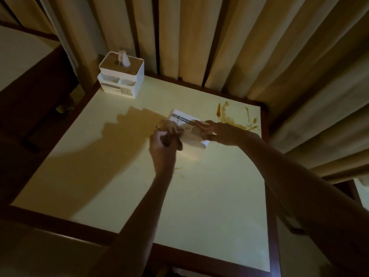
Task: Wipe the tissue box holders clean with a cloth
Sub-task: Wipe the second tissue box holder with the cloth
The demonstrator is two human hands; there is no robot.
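A pale cream table (127, 176) with a dark wooden rim is seen from above, backed by long beige curtains (199, 37). Brown smears (235, 116) are spread over its far right corner, and smaller brown spots (179, 171) lie nearer the middle. At the far left corner a white tissue box holder (121, 76) is stood upright, with a tissue (123, 57) drawn up through the slot in its tan lid and small open compartments along its front. Near the middle of the table a second white holder (191, 142) is held tilted just above the surface, its labelled side turned up, with dark lettering printed on a grey band; whether it touches the table cannot be told. Its right end is gripped by the right hand (217, 132), the fingers curled round it. A bunched brown cloth (171, 126) is clenched in the left hand (162, 145) and pressed against the holder's left side.
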